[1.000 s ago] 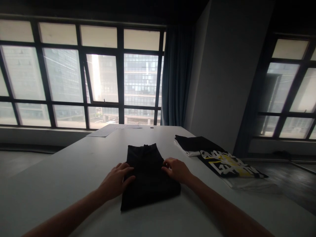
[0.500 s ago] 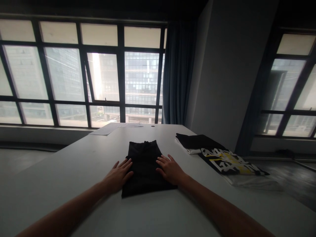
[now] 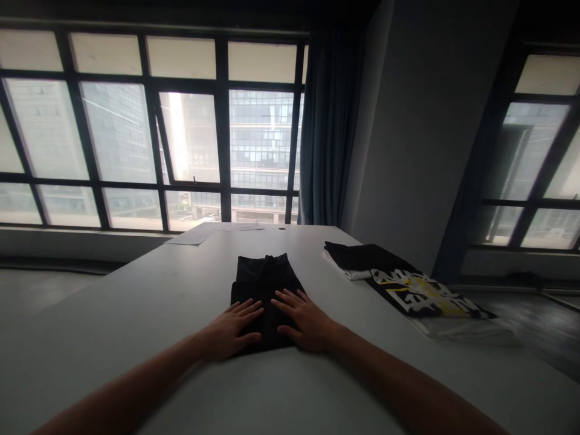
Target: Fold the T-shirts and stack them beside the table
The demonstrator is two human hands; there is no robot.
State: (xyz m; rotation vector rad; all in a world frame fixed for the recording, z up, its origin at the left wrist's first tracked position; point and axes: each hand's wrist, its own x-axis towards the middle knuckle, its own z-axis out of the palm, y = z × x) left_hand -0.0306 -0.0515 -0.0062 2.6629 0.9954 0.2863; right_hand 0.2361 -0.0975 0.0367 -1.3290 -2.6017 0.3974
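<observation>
A black folded garment (image 3: pixel 260 278) lies on the white table in front of me; its exact kind I cannot tell. My left hand (image 3: pixel 233 329) rests flat on its near left part, fingers stretched out. On the near right part lies my right hand (image 3: pixel 303 320), palm down with the fingers spread. Both hands cover much of the garment's near half, and a narrow strip of black cloth shows between them. Neither hand grips anything.
The white table (image 3: pixel 149 302) reaches toward the windows. To the right lies a stack of folded clothes (image 3: pixel 362 257), with a black piece printed in white and yellow (image 3: pixel 426 293). Paper sheets (image 3: pixel 190 235) lie at the far left. A blue curtain (image 3: pixel 324 139) hangs behind.
Both hands have slid inward from the garment's side edges onto its near middle, closer to each other. The garment stays in about the same place.
</observation>
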